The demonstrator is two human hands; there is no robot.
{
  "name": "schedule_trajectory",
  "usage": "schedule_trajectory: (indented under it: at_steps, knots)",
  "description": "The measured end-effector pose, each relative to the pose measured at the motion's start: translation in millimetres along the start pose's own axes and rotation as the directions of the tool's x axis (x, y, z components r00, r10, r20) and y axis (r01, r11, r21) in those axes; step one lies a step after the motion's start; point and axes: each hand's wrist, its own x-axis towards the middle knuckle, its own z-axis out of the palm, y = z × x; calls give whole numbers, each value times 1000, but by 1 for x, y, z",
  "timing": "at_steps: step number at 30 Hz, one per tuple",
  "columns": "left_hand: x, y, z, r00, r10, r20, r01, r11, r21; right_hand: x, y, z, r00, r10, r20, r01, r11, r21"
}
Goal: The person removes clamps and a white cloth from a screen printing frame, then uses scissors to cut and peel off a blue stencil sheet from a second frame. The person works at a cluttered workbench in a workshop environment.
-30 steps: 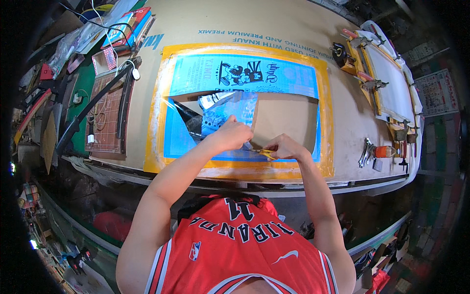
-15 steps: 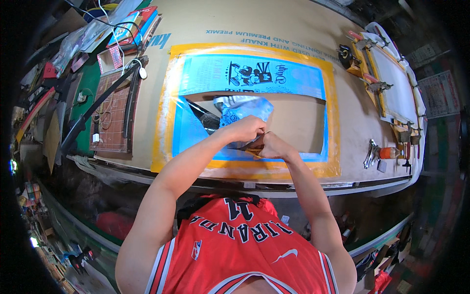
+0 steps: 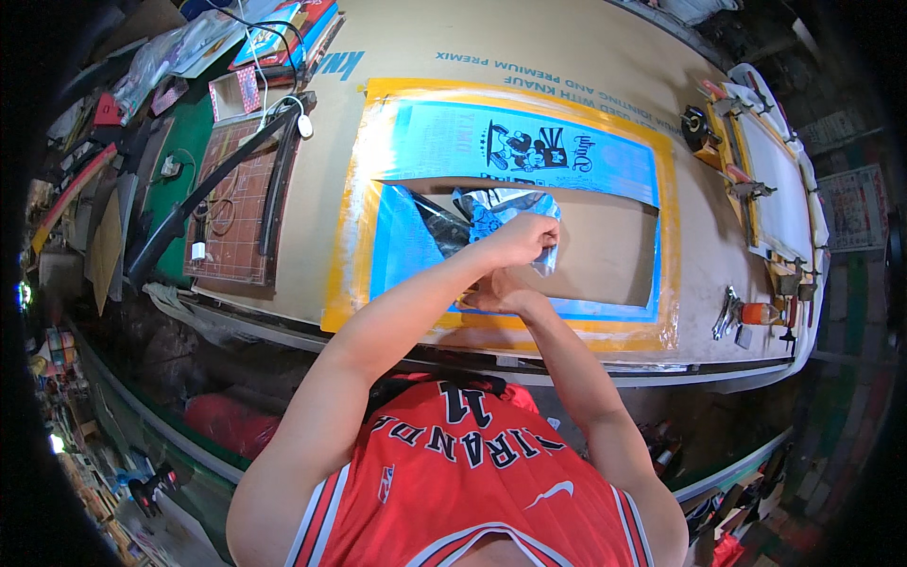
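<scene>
While crumpled (glossy blue), film [image 3: 505,210] lifts | left hand [image 3: 522,236] pinches it | right hand [image 3: 493,295] unclear

- A workshop — a print or craft shop by its look.
- Long workbench [image 3: 605,57] bearing a blue stencil sheet [image 3: 529,151] edged in yellow tape.
- Clamps [image 3: 746,189] and hand tools [image 3: 732,312] along the bench's right end.
- Cutting mat [image 3: 231,203], cables and stacked books [image 3: 283,28] on the left — clutter under the bench.
</scene>
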Motion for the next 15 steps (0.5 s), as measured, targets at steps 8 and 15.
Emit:
schedule_trajectory:
  at_steps: [8,15]
  knots:
    - [11,17,12,996,91,-9,-91,991,-100,29,3,36,993,-103,-50,89,966,-242]
    - [-12,-4,-38,956,283,-73,-269,950,158,-4,-40,-1,981,170,98,-145,964,-224]
